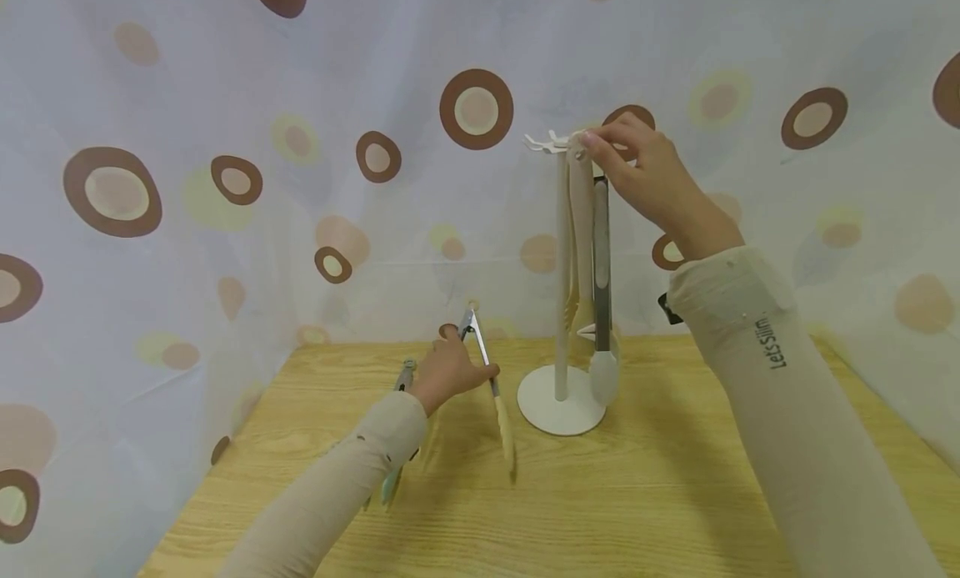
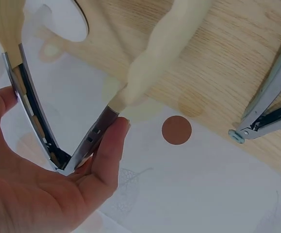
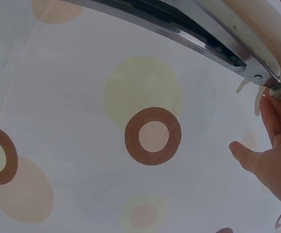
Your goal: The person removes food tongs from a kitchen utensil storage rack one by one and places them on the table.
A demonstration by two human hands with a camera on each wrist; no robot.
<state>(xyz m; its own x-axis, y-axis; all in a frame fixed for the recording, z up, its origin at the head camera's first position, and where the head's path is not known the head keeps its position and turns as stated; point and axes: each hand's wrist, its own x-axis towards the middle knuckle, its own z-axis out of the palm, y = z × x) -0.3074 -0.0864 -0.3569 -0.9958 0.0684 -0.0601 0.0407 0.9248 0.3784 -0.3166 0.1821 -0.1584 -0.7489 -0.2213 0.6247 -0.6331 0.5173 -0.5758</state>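
My left hand [image 1: 450,369] grips a pair of open metal tongs [image 2: 91,138] near the hinge, thumb at one arm and fingers at the other. Their cream, wavy-edged tips [image 1: 505,436] point down, close over the table. Up at the top of a white utensil stand [image 1: 561,269], my right hand [image 1: 651,173] pinches the hinge end of beige-handled tongs [image 1: 581,211], right at the hooks [image 3: 257,99]. Beside these hang black-and-silver tongs [image 1: 602,269] with a pale tip. In the right wrist view one finger stands apart from the rest.
Grey-green tongs [image 2: 271,92] lie on the wooden table [image 1: 637,495], left of my left hand and partly hidden by it. The stand's round white base [image 1: 540,403] rests near the table's back edge. A white patterned curtain [image 1: 420,52] hangs behind and along both sides.
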